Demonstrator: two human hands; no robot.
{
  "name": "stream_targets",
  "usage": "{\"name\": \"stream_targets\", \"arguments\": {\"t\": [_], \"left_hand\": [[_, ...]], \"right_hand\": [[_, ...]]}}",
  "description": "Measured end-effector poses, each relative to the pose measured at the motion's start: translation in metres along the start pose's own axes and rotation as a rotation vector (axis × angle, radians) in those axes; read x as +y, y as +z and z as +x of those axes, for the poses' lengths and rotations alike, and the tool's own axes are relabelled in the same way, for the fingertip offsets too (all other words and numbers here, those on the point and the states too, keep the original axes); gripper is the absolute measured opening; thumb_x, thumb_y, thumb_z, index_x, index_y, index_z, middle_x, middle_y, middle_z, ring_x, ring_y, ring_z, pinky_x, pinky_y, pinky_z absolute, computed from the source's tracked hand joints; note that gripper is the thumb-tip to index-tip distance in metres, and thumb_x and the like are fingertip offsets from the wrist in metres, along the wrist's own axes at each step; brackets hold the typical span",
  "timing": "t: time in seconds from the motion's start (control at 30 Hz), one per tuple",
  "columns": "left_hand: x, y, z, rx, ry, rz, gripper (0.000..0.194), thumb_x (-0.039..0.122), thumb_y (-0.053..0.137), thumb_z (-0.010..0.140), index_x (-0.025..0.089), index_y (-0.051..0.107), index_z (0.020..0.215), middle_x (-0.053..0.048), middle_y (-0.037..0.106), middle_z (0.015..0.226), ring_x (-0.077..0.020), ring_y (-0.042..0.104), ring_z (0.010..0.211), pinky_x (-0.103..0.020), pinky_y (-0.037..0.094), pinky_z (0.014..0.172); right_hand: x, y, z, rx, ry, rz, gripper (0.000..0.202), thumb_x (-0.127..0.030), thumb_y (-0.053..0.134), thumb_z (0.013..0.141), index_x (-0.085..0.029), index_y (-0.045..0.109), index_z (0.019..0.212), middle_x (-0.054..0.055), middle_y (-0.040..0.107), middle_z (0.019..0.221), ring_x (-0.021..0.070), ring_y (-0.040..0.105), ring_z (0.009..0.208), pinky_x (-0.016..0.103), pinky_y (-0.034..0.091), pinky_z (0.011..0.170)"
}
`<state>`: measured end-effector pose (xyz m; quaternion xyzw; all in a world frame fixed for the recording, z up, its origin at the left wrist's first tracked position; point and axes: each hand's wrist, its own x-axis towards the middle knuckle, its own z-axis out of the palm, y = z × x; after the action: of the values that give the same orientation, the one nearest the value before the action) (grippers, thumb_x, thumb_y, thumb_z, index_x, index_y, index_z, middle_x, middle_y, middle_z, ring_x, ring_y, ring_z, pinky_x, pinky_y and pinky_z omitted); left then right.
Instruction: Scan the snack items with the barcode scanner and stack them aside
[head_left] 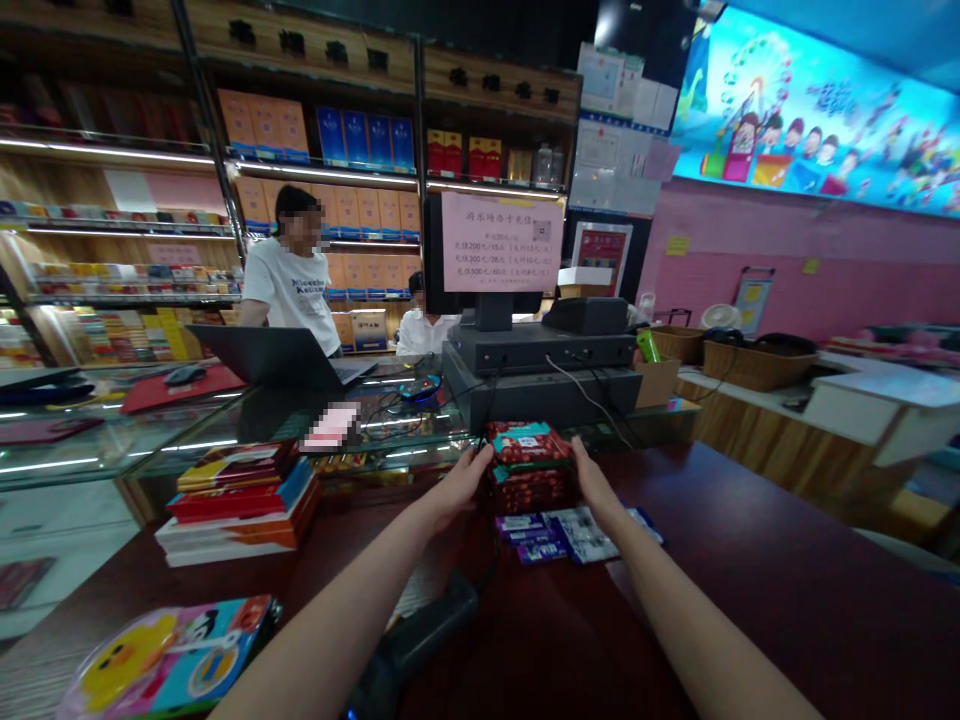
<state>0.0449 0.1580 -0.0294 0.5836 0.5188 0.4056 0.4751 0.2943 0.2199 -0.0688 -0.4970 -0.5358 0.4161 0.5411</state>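
Observation:
A stack of red snack packets (pixel 531 480), the top one with teal and white print, stands on the dark wooden counter. My left hand (pixel 463 487) lies against its left side, and my right hand (pixel 594 482) presses its right side, so the stack is held between them. Some fingers are hidden behind the packets. Just in front lie several flat purple packets (pixel 531 538) and a silver-purple packet (pixel 583 535), partly under my right wrist. A dark handheld scanner (pixel 420 640) rests below my left forearm.
Stacked boxes (pixel 236 505) and a colourful duck-print package (pixel 176 655) are at left. Behind the packets stands a cash register (pixel 540 350) with a signed monitor (pixel 499 245). A laptop (pixel 270 355) sits on the glass case, with two people (pixel 292 285) beyond it.

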Motion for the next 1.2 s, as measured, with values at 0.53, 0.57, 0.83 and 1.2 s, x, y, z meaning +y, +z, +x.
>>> {"name": "stream_targets", "arguments": {"t": [0.53, 0.57, 0.83, 1.2], "left_hand": [[0.005, 0.014, 0.01, 0.294, 0.311, 0.403, 0.037, 0.037, 0.046, 0.094, 0.021, 0.072, 0.114, -0.008, 0.067, 0.128, -0.0253, 0.047, 0.132, -0.042, 0.033, 0.116], [0.006, 0.015, 0.009, 0.291, 0.314, 0.408, 0.037, 0.037, 0.045, 0.094, 0.02, 0.072, 0.113, -0.009, 0.067, 0.127, -0.0256, 0.047, 0.132, -0.042, 0.033, 0.116], [0.011, 0.012, -0.004, 0.261, 0.349, 0.416, 0.038, 0.018, 0.044, 0.088, 0.019, 0.074, 0.112, -0.009, 0.064, 0.128, -0.023, 0.052, 0.127, -0.038, 0.036, 0.115], [0.005, -0.024, -0.05, 0.32, 0.449, 0.284, 0.037, 0.013, 0.062, 0.078, 0.022, 0.071, 0.114, -0.007, 0.069, 0.119, -0.0216, 0.062, 0.115, -0.038, 0.044, 0.107]], "right_hand": [[-0.022, -0.002, -0.012, 0.106, -0.283, -0.302, 0.049, -0.053, 0.048, 0.087, -0.02, 0.078, 0.108, 0.012, 0.071, 0.123, 0.0278, 0.053, 0.13, 0.044, 0.032, 0.116], [-0.023, -0.002, -0.013, 0.103, -0.302, -0.319, 0.049, -0.053, 0.048, 0.087, -0.02, 0.078, 0.107, 0.012, 0.071, 0.122, 0.0281, 0.053, 0.131, 0.044, 0.032, 0.116], [-0.031, -0.005, -0.022, 0.183, -0.398, -0.528, 0.043, -0.047, 0.051, 0.083, -0.02, 0.08, 0.098, 0.014, 0.072, 0.106, 0.0289, 0.063, 0.109, 0.047, 0.043, 0.103], [-0.059, 0.041, -0.066, 0.076, -0.326, -0.301, 0.034, -0.043, 0.06, 0.077, -0.024, 0.08, 0.095, 0.007, 0.078, 0.106, 0.0287, 0.068, 0.105, 0.04, 0.048, 0.096]]}}
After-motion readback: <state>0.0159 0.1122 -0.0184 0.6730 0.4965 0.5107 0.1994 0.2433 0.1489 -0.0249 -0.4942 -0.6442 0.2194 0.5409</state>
